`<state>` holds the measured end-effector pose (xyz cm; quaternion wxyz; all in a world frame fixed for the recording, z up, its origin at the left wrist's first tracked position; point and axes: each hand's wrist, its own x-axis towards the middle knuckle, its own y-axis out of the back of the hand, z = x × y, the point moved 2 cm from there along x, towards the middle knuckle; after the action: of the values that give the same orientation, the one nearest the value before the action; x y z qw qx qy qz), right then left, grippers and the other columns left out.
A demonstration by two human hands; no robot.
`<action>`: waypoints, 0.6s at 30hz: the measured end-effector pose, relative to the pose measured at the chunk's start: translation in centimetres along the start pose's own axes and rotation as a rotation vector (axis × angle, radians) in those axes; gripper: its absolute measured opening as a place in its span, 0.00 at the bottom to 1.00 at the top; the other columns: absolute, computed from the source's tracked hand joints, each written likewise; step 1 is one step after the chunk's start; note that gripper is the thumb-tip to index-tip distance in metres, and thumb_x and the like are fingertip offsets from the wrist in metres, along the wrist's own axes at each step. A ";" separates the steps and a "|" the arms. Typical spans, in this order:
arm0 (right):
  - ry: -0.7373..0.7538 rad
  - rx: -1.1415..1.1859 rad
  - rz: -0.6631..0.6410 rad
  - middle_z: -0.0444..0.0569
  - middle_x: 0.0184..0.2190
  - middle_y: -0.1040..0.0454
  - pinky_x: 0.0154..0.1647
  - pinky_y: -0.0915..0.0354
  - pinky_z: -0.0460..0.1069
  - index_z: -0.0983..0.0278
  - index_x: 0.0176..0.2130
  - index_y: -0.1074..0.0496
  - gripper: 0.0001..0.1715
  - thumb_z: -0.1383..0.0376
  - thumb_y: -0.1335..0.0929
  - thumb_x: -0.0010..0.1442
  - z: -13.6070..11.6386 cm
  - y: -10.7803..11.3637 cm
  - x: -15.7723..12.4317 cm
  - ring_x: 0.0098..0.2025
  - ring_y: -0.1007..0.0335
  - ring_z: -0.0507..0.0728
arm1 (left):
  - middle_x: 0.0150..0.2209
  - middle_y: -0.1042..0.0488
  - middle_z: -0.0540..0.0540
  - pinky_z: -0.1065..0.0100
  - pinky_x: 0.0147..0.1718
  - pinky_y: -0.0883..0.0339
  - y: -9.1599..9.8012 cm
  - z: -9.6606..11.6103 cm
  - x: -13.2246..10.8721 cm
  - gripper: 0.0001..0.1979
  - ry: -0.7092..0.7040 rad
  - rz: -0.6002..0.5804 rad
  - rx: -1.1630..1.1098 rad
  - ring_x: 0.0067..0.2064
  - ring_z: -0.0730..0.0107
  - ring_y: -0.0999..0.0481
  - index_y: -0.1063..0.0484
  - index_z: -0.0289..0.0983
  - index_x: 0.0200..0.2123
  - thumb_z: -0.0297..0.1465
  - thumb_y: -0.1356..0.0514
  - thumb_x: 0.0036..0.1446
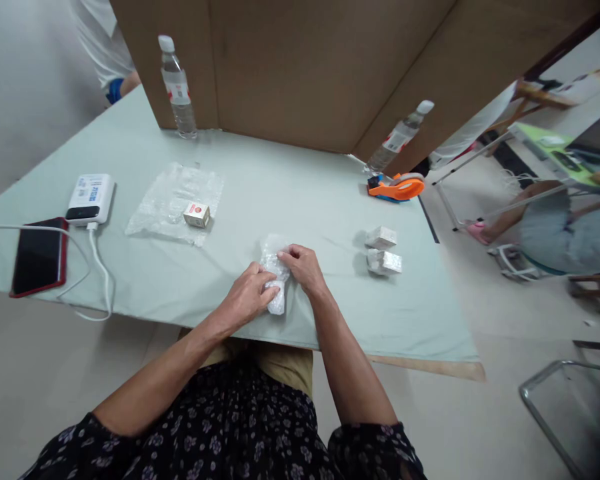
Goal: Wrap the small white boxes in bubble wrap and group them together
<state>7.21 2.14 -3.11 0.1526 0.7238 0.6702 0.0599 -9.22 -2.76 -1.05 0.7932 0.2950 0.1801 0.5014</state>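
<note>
Both my hands rest on the pale green table near its front edge, closed on a small bundle wrapped in bubble wrap. My left hand grips its lower part. My right hand pinches its upper right side. What lies inside the wrap is hidden. Two small wrapped boxes lie to the right of my right hand. A small white and red box sits on a flat sheet of bubble wrap to the upper left.
An orange tape dispenser lies at the back right. Two water bottles stand by a brown cardboard wall. A power bank, its white cable and a red phone lie at left. Other people sit at far right and back left.
</note>
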 end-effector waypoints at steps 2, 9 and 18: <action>-0.002 0.161 0.019 0.38 0.20 0.38 0.28 0.44 0.45 0.63 0.24 0.32 0.15 0.54 0.31 0.47 -0.5 -0.4 -1.1 0.25 0.44 0.49 | 0.40 0.31 0.45 0.62 0.47 0.30 -0.1 -0.1 0.0 0.11 0.024 -0.005 -0.011 0.40 0.66 0.27 0.24 0.36 0.43 0.31 0.42 0.60; 0.068 0.268 0.016 0.45 0.32 0.23 0.45 0.33 0.51 0.62 0.34 0.24 0.14 0.54 0.29 0.54 -1.7 -0.1 -5.9 0.37 0.29 0.55 | 0.43 0.30 0.43 0.57 0.50 0.32 -0.3 -0.4 -0.9 0.18 0.092 0.293 0.051 0.48 0.58 0.29 0.31 0.36 0.45 0.34 0.34 0.52; 0.372 0.026 -0.085 0.47 0.46 0.19 0.65 0.41 0.61 0.55 0.40 0.20 0.11 0.60 0.33 0.62 -0.3 0.2 -9.5 0.58 0.29 0.60 | 0.55 0.33 0.41 0.57 0.55 0.37 0.0 -1.1 -0.7 0.12 -0.072 0.109 0.000 0.59 0.56 0.34 0.28 0.40 0.44 0.32 0.37 0.55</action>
<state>6.46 -7.24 -1.68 0.0190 0.6734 0.7174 0.1775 -10.18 -3.04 -1.86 0.7708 0.3222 0.1350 0.5328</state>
